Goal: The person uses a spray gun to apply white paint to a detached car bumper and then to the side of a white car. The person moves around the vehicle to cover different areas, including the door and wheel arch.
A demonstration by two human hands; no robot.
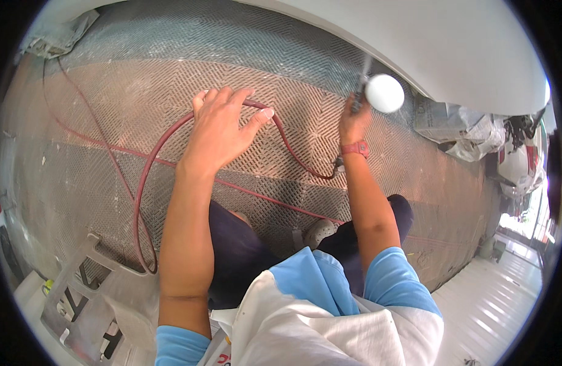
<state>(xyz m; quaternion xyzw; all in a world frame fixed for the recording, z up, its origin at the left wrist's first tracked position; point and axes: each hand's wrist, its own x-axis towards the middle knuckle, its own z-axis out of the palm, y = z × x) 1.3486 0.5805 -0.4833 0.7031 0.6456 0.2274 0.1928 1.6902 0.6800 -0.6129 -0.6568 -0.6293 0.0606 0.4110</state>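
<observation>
Looping across the grated floor [97, 122] from the lower left, the red hose [148, 177] arcs up under the left hand [223, 131], whose grip is wide and flat, fingers spread over the hose without closing on it. It looks limp but springy, likely to drag and kink, so best held near the gun. Further right, the right hand [353, 125] is closed around the spray gun [378, 94], its white cup up against the white panel [452, 43]; the gun looks light and rigid, taken by its handle.

Smooth rubbery red hose [148, 183]; rough herringbone-textured floor grating [128, 91] (matt, dusty).
</observation>
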